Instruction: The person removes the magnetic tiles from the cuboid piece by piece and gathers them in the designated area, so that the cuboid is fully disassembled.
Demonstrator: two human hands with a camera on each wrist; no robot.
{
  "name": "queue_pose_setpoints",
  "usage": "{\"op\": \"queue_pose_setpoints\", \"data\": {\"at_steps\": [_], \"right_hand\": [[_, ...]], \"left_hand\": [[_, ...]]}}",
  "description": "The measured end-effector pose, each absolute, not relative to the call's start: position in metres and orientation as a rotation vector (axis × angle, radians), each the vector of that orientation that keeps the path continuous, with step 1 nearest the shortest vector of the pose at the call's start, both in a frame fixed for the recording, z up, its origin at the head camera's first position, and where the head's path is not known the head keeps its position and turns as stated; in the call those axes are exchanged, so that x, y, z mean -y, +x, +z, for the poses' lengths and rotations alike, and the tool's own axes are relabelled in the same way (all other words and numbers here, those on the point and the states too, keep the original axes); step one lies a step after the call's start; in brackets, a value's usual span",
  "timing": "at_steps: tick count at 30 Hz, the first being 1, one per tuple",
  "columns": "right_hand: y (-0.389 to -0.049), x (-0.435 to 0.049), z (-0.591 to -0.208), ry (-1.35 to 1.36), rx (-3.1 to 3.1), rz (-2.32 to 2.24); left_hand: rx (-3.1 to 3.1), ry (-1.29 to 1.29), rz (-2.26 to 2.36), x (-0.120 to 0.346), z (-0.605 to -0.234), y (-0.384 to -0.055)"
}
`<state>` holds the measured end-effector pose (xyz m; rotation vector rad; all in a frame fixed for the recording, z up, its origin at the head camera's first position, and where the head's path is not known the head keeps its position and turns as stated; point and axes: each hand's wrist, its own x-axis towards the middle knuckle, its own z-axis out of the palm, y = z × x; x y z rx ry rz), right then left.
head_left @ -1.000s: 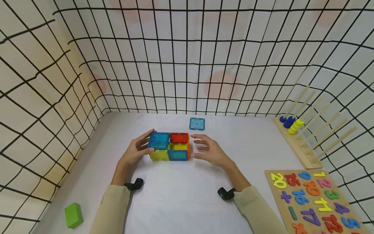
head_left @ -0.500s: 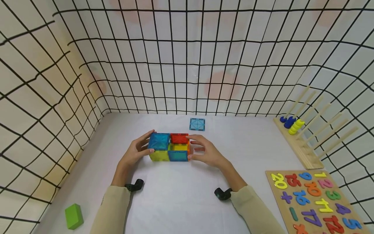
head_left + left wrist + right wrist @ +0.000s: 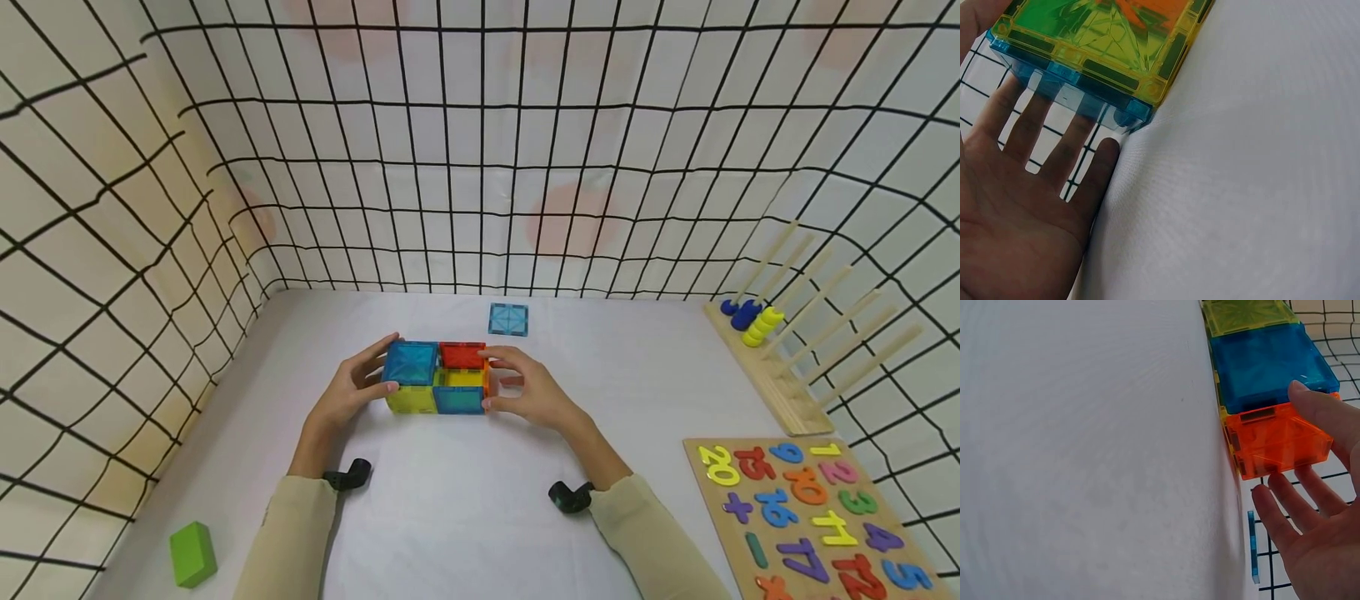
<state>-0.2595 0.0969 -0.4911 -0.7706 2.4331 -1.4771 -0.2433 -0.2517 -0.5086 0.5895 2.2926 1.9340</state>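
Observation:
A box of translucent magnetic tiles stands on the white table in the head view. Its left half carries a blue tile on top, while the right half is open above, showing yellow inside and a red back wall. My left hand holds the left end, thumb at the front corner and fingers along the blue end tile. At the other end, my right hand spans the orange end tile, its thumb on the blue front tile and a finger at the back corner.
A loose light blue tile lies behind the box. At right are a wooden peg stand with blue and yellow beads and a number board. A green block sits front left. Black wire mesh surrounds the table.
The right hand has moved left from just off the box onto its orange end, thumb and finger now at the corners. My left hand stays at the left end.

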Motion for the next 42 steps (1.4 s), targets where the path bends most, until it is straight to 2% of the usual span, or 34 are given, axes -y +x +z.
{"op": "queue_pose_setpoints", "data": {"at_steps": [11, 28, 42], "right_hand": [[-0.259, -0.096, -0.493, -0.59, -2.425, -1.559], [-0.265, -0.101, -0.497, -0.629, -2.266, -1.639], [-0.266, -0.109, -0.492, -0.513, -2.347, -1.714]], "left_hand": [[-2.303, 0.557, 1.93, 0.252, -0.509, -0.244], [-2.292, 0.568, 1.939, 0.251, -0.511, -0.245], [-2.291, 0.556, 1.941, 0.251, -0.51, -0.243]]}}
